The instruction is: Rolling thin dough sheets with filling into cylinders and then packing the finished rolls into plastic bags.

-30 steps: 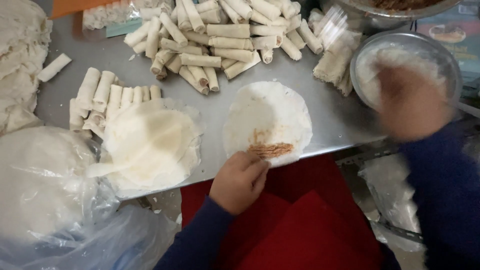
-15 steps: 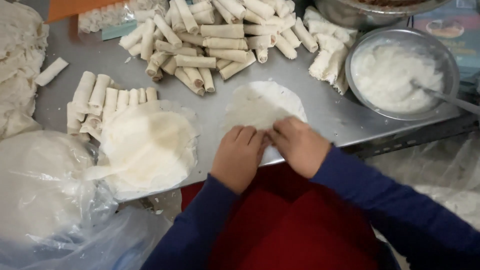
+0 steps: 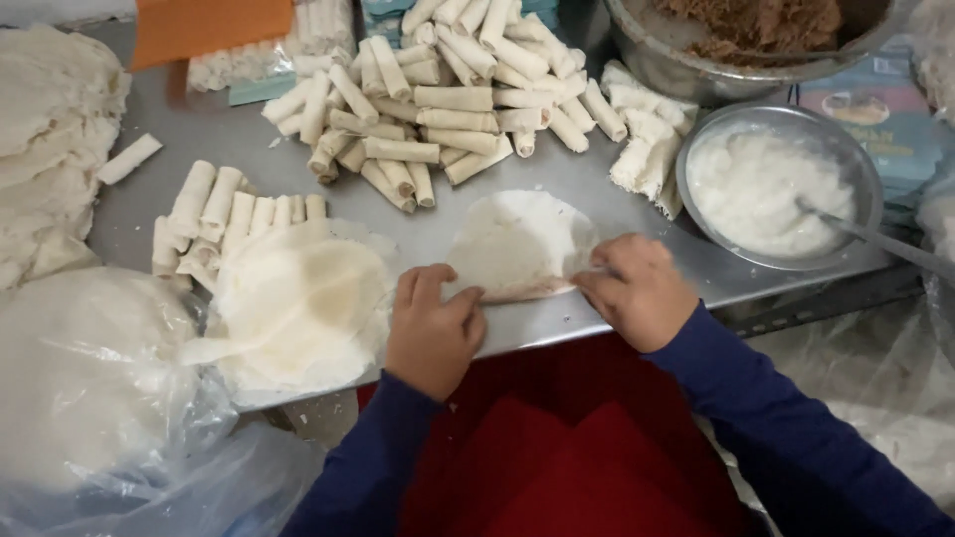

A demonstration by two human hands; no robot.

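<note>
Both hands work on one round, pale wrapper [image 3: 517, 244] that lies flat on the steel bench [image 3: 189, 129], its near edge folded up over itself. The left hand [image 3: 433, 328] presses on the wrapper's near left corner, fingers curled down and close together, pinching the folded edge. The right hand [image 3: 642, 293] holds the near right corner in the same way, fingers bent and narrow, thumb tucked against the fold. The wrapper sits between the two hands and just beyond their fingertips.

Just left of the left hand lies a stack of loose wrappers [image 3: 298, 303], touching the bench edge, and further left a clear plastic bag [image 3: 90, 378] covers a large white mound. Beyond that stack, a short row of finished rolls [image 3: 224, 209] lies side by side. Straight ahead of both hands, past the wrapper, sits a big heap of rolls [image 3: 438, 99] piled in all directions. Beyond and to the right of the right hand stands a metal bowl of white paste [image 3: 766, 189] with a spoon [image 3: 875, 239] resting in it, handle pointing right. Behind that bowl, a larger metal bowl of brown filling [image 3: 746, 30] is cut off by the frame's top edge. Dark blue sleeves [image 3: 786, 428] cover both arms.
</note>
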